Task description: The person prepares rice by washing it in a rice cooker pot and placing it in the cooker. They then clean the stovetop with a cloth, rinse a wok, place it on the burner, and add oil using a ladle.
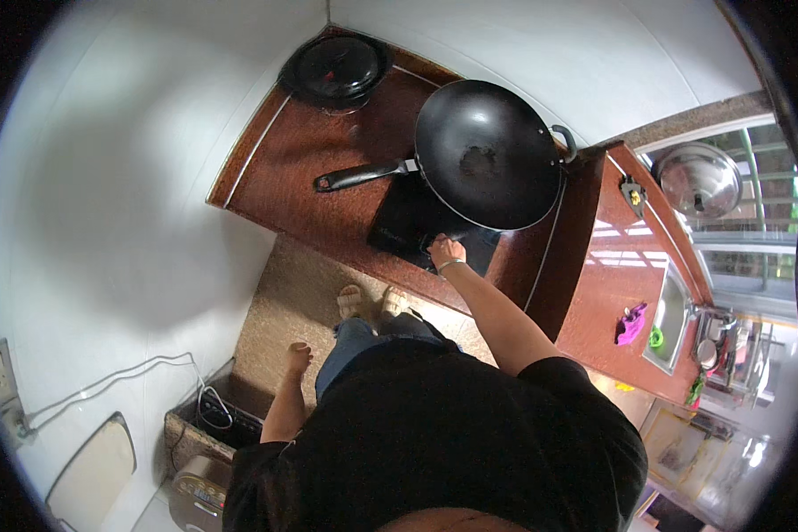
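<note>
My right hand (447,251) rests at the near, control side of a black cooktop (399,219), fingers bent down against it. Whether the fingertips pinch a control or only touch the panel is hidden under the hand. On the cooktop sits a large black wok (489,149), its inside bare with a worn patch at the centre. The wok's long handle (362,176) points left over the counter, and a small loop handle (564,143) is on its far right. Down at my left side hangs my left hand (299,357), holding nothing I can see, fingers loosely bent.
A dark lidded pan (336,66) stands in the far corner of the reddish-brown counter (292,159). To the right are a sink (665,319), a purple cloth (632,324) and a metal lid (698,179) by the window. A rice cooker (199,492) is at lower left.
</note>
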`<state>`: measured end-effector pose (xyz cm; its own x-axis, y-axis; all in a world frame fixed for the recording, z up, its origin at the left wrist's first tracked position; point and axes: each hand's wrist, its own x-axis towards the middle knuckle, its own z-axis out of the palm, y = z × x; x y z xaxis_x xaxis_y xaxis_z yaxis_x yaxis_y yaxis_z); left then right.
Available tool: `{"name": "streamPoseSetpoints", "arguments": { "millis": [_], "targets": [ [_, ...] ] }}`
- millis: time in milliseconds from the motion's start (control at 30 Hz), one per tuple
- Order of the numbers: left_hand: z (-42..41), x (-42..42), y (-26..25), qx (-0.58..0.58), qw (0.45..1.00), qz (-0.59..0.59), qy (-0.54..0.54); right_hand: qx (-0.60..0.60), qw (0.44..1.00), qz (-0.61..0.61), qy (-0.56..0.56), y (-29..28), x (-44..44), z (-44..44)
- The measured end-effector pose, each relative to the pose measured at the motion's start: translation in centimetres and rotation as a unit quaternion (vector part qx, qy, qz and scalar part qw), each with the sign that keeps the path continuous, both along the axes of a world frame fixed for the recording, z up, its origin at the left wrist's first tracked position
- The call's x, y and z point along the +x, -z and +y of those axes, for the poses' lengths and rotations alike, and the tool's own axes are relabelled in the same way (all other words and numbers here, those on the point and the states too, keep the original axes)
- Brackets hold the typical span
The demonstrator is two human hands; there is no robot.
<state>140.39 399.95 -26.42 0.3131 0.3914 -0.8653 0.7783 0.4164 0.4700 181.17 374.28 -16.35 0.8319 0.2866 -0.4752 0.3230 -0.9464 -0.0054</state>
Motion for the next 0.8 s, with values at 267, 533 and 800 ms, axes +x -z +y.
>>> {"name": "streamPoseSetpoints", "arguments": {
  "millis": [267, 533, 800],
  "targets": [
    [-2.6, 3.0, -1.1, 0.046, 0.998, -0.034, 0.001, -0.030, 0.999, 0.003, -0.022, 0.2, 0.3, 0.0],
    [-3.4, 2.4, 1.8, 0.111, 0.992, -0.036, 0.048, -0.041, 0.998, 0.005, -0.049, -1.0, 0.4, 0.1],
    [-5.7, -0.9, 2.2, 0.087, 0.996, 0.017, -0.028, -0.105, 0.994, 0.028, -0.032, -4.9, 0.7, 2.1]
  ]
}}
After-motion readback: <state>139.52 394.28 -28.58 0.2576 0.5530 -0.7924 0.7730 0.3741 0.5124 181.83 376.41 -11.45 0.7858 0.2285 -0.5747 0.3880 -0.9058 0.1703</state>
